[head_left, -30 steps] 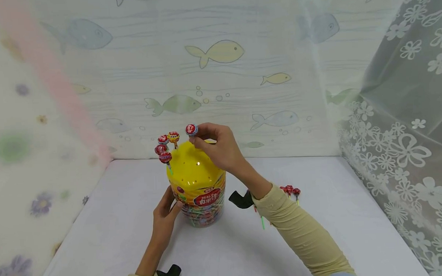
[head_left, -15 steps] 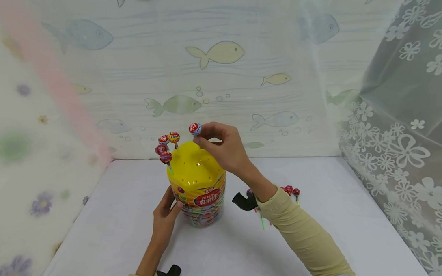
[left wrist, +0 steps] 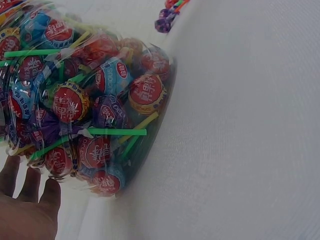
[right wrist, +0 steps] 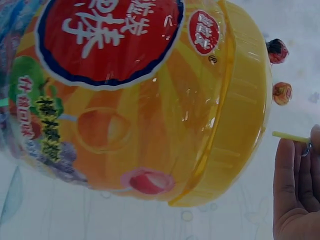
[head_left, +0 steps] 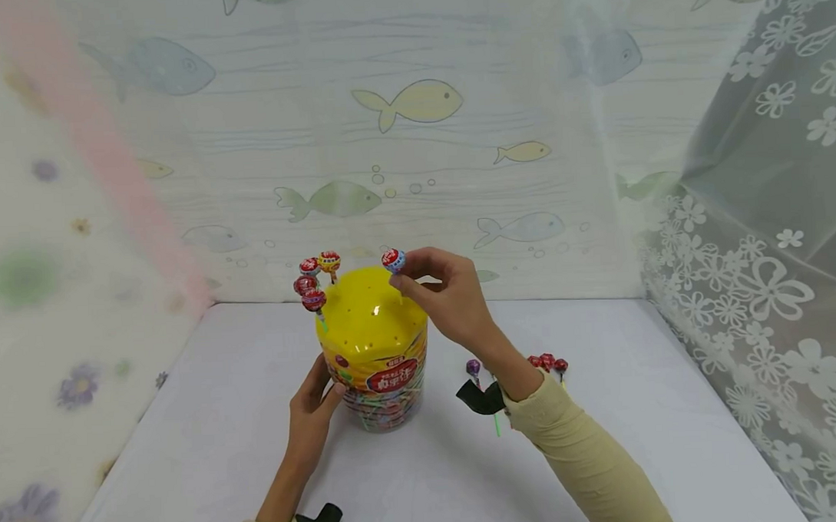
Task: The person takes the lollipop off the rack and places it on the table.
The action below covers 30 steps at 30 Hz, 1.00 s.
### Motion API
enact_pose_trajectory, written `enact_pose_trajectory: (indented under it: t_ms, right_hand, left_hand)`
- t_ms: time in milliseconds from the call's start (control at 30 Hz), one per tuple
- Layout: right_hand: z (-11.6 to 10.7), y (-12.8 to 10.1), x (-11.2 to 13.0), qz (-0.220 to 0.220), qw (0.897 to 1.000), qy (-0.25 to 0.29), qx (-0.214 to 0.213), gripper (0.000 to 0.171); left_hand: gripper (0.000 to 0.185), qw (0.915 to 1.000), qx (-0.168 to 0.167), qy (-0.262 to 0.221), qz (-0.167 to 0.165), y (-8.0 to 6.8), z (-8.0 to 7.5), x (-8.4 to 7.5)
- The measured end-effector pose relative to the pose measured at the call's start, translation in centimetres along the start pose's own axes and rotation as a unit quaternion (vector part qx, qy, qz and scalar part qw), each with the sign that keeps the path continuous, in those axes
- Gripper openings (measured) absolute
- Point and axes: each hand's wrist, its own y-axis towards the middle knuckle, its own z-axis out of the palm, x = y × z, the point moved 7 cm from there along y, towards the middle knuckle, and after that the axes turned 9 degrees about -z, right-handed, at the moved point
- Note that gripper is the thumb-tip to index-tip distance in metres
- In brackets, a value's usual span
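Pinching a lollipop [head_left: 393, 259] by its stick, my right hand [head_left: 449, 300] is holding it just above the far right edge of the yellow lid [head_left: 369, 318] of the candy jar [head_left: 376, 370]; its fingers [head_left: 421, 258] are curled round the stick, and the wrapped head is pointing up and to the left. In the right wrist view the yellow stick is showing between those fingers, just beside the lid's rim. My left hand [head_left: 313, 409] is resting against the jar's lower left side with fingers relaxed and nearly straight, steadying it on the white desk [head_left: 644, 407]. Four lollipops [head_left: 314, 277] are standing in holes at the lid's far left. I am seeing a few loose lollipops [head_left: 547, 361] lying on the desk behind my right wrist.
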Motion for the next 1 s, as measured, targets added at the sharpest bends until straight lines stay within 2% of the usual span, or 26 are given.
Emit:
enact_pose_trajectory:
  t_ms: [533, 1000]
  right_hand:
    - [-3.4, -3.1, -1.7, 0.002, 1.000, 0.000, -0.026, 0.016]
    - [-5.9, -6.1, -4.4, 0.049, 0.998, -0.003, -0.044, 0.015]
  left_hand:
    - [0.064, 1.0000, 0.001, -0.003, -0.005, 0.2, 0.1, 0.3]
    - [0.063, 1.0000, -0.006, 0.001, -0.004, 0.2, -0.1, 0.3]
